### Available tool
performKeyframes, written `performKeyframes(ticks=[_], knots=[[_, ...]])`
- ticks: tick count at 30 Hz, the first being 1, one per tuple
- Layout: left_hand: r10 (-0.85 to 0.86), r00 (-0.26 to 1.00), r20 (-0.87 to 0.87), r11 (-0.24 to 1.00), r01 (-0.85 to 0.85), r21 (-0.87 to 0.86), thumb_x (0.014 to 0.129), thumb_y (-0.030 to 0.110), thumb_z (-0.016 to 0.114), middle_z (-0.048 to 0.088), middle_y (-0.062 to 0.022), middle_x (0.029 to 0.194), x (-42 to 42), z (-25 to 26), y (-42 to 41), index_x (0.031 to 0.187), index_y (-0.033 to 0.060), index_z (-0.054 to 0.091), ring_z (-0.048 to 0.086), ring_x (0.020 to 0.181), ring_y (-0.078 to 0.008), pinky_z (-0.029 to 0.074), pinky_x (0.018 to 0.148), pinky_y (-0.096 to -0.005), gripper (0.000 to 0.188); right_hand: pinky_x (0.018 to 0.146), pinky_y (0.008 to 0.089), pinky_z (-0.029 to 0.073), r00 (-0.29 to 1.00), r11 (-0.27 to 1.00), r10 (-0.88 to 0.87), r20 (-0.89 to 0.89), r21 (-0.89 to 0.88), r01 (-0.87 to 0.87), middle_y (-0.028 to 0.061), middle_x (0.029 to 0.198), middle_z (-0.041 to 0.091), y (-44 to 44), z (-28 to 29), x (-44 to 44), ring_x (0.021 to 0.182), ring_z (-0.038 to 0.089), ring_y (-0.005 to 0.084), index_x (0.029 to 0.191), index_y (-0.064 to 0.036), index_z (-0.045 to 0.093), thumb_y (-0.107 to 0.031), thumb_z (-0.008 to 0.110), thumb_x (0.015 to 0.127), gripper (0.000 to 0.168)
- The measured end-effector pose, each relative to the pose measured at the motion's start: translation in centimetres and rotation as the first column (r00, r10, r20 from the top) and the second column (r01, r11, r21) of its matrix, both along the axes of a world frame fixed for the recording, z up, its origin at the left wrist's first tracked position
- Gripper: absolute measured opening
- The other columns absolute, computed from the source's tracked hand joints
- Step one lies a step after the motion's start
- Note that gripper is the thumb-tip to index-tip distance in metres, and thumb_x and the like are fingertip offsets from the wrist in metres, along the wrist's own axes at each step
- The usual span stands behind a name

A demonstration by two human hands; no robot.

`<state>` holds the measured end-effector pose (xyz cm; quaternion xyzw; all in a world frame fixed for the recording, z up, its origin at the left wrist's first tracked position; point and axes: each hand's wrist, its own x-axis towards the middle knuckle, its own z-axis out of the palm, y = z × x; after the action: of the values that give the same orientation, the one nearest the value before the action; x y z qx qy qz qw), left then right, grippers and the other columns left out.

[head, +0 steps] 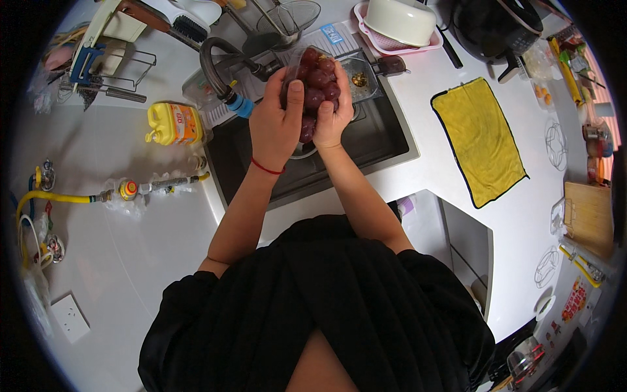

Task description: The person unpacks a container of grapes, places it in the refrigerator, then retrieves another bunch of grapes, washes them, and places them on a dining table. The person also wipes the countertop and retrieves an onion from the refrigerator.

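Observation:
Over the sink [235, 166] I hold a bunch of dark red grapes [317, 90] between both hands. Clear plastic, seemingly a container, shows along the far edge of the bunch. My left hand [275, 115] grips it from the left, thumb lying along the near side; a red cord circles that wrist. On the other side, my right hand [335, 110] cups the fruit with its thumb on the lower grapes. The fingers beneath are mostly hidden. Just left of my left hand is the dark faucet [211, 61] with a blue nozzle [240, 105].
A strainer basket [360, 90] with scraps sits at the sink's far right corner. Left of the sink stands a yellow detergent jug [174, 123]. A yellow cloth [479, 142] lies on the right counter, below a black appliance [497, 29]. A white pot [399, 22] rests in a pink basket [360, 14].

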<state>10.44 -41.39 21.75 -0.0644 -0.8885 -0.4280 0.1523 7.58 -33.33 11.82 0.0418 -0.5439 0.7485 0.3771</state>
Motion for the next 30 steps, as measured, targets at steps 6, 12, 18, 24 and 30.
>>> performKeyframes(ticks=[6, 12, 18, 24, 30], knots=[[-0.288, 0.84, 0.46, 0.315, -0.371, 0.874, 0.104, 0.047, 0.035, 0.061, -0.0088, 0.124, 0.1, -6.8, -1.6, 0.134, 0.0058, 0.048, 0.065, 0.106, -0.0212, 0.058, 0.076, -0.032, 0.052, 0.109, 0.0542, 0.031, 0.985, 0.709, -0.029, 0.17, 0.698, -0.099, 0.0238, 0.128, 0.059, 3.6, 0.5, 0.5, 0.123, 0.05, 0.0457, 0.13, -0.013, 0.061, -0.052, 0.072, 0.076, 0.068], [-0.539, 0.735, 0.411, 0.106, -0.425, 0.899, 0.102, 0.057, 0.031, 0.059, -0.0062, 0.126, 2.4, -13.8, -0.1, 0.135, 0.0113, 0.048, 0.061, 0.112, -0.0207, 0.055, 0.091, -0.0369, 0.059, 0.109, 0.0542, 0.031, 0.956, 0.62, 0.002, 0.293, 0.75, -0.231, 0.0247, 0.129, 0.058, 7.1, 1.1, 3.3, 0.123, 0.05, 0.0455, 0.13, -0.01, 0.06, -0.047, 0.072, 0.08, 0.064], [-0.635, 0.655, 0.409, 0.072, -0.476, 0.876, 0.099, 0.062, 0.034, 0.06, -0.0044, 0.128, 2.7, -14.9, 3.6, 0.134, 0.0143, 0.049, 0.063, 0.11, -0.0194, 0.054, 0.09, -0.0346, 0.061, 0.107, 0.0428, 0.041, 0.922, 0.99, 0.128, 0.366, 0.001, -0.138, 0.0162, 0.13, 0.06, 13.4, 1.8, 5.3, 0.124, 0.054, 0.0287, 0.124, 0.001, 0.06, -0.028, 0.052, 0.101, 0.038], [-0.773, 0.505, 0.385, 0.131, -0.466, 0.875, 0.097, 0.064, 0.036, 0.059, -0.003, 0.13, 2.7, -16.5, 10.3, 0.134, 0.0152, 0.05, 0.061, 0.112, -0.0184, 0.052, 0.092, -0.0344, 0.063, 0.102, 0.0406, 0.043, 0.763, 0.784, 0.382, 0.521, -0.62, 0.032, 0.0134, 0.125, 0.058, 23.7, -2.2, 9.9, 0.118, 0.054, 0.0259, 0.128, 0.001, 0.053, -0.036, 0.047, 0.103, 0.045], [-0.895, 0.296, 0.335, 0.213, -0.376, 0.902, 0.099, 0.063, 0.03, 0.055, -0.0061, 0.135, 1.8, -17.6, 22.6, 0.139, 0.0135, 0.046, 0.057, 0.12, -0.0217, 0.048, 0.099, -0.0386, 0.065, 0.091, 0.0377, 0.052, 0.795, 0.54, 0.239, 0.558, -0.757, 0.369, 0.0118, 0.112, 0.062, 38.7, -11.0, 14.4, 0.104, 0.061, 0.0254, 0.113, -0.002, 0.057, -0.035, 0.044, 0.104, 0.036]])
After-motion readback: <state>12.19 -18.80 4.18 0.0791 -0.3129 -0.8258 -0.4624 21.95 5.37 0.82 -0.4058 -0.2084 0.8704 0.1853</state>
